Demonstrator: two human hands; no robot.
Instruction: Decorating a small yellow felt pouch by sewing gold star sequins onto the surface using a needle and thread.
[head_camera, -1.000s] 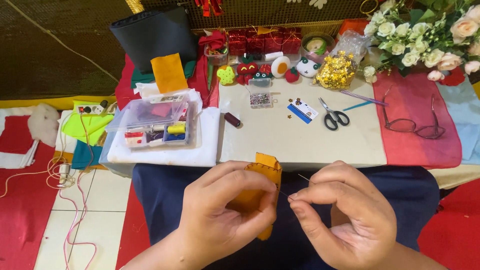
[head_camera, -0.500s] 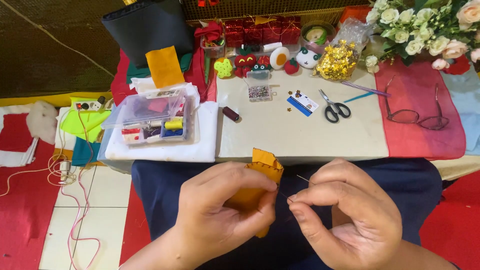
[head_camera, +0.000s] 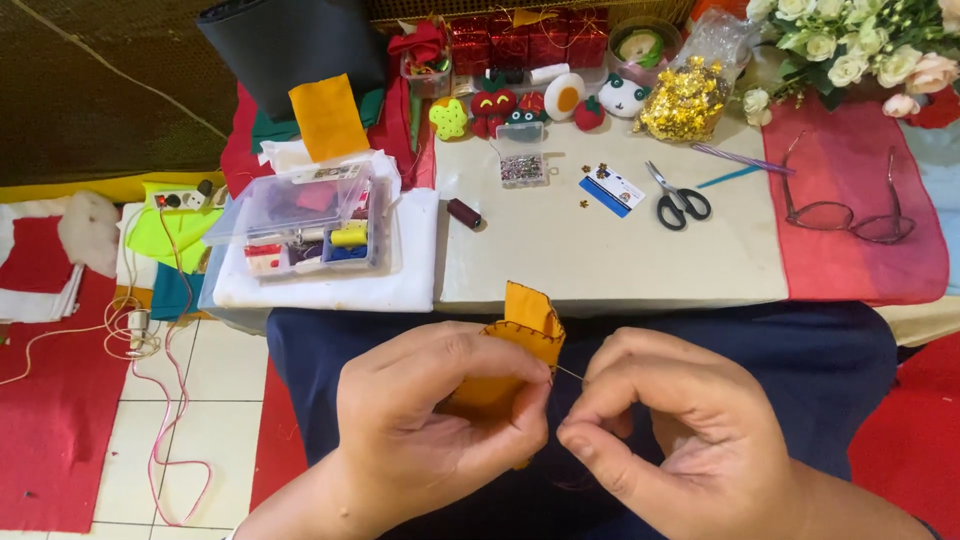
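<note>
under left hand (head_camera: 440, 420), orange felt piece (head_camera: 525, 325) mostly hidden.

Orange felt piece (head_camera: 522, 330) between both hands

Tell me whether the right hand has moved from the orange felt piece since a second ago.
No. The right hand stays beside the orange felt piece, just below the table edge.
</note>
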